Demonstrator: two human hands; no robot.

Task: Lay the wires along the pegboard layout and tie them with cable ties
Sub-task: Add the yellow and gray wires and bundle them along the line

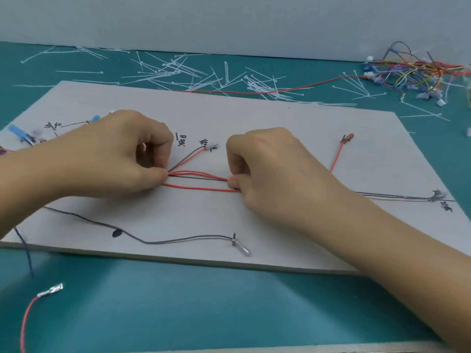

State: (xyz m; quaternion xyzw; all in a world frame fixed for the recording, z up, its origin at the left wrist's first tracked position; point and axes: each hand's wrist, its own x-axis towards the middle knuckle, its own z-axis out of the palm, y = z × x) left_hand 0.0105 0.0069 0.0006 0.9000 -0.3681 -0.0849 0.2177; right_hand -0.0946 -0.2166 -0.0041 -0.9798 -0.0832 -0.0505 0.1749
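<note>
The left hand (114, 159) pinches the bundle of red and grey wires (198, 179) between thumb and fingertips at its left end. The right hand (275, 174) pinches the same bundle at its right end. A short stretch of wires lies between them, near the middle of the white board (254, 118). Both hands are narrow, with the fingers curled onto the wires.

I think the main danger is that this stretch is not bound. The lowest red wire bows away from the others, so if one hand lets go, the bundle may spread and leave the drawn line. The cable ties (178, 72) lie scattered on the desk (178, 314) behind the board, well apart from the hands, so taking one needs a long reach. A pull to the side could also drag the short branch with the white plug (212, 147) off its mark. The loose grey wire (178, 239) near the front edge could be swept by a forearm. Whether a tie is already under the fingers, I cannot tell.
</note>
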